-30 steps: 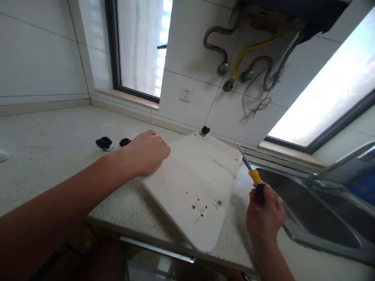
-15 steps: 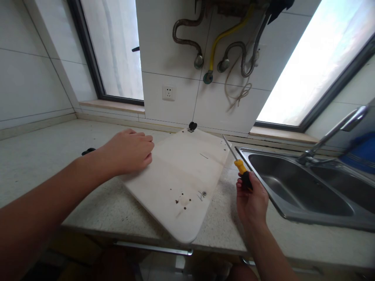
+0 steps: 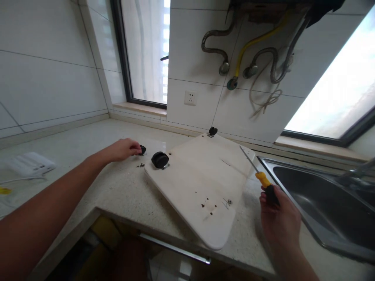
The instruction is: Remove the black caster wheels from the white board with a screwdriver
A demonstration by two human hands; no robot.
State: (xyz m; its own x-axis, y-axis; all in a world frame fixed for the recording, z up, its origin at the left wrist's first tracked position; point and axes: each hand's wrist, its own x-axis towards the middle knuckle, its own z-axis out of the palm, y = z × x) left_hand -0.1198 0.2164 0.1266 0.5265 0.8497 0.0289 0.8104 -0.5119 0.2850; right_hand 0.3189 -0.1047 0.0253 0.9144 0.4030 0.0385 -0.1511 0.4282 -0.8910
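Note:
A white board (image 3: pixel 187 171) with rounded corners lies on the counter, screw holes in its near corner. One black caster (image 3: pixel 160 159) sits at its left corner and another caster (image 3: pixel 213 131) at its far corner. Left of the board, my left hand (image 3: pixel 126 149) has its fingers closed at a loose caster (image 3: pixel 142 150) on the counter, partly hidden by the fingertips. Several small screws (image 3: pixel 141 165) lie close by. My right hand (image 3: pixel 279 212) grips a screwdriver (image 3: pixel 263 180) with a yellow and black handle, its shaft pointing up and left over the board's right edge.
A steel sink (image 3: pixel 316 203) with a tap is at the right. On the left of the counter lies a white boxy device (image 3: pixel 33 164) with a cable. Pipes (image 3: pixel 240 58) and a wall socket (image 3: pixel 190 98) are on the tiled wall behind.
My left hand has moved left off the board to the loose caster, uncovering the caster at the board's left corner. The view has swung left. My right hand still holds the screwdriver.

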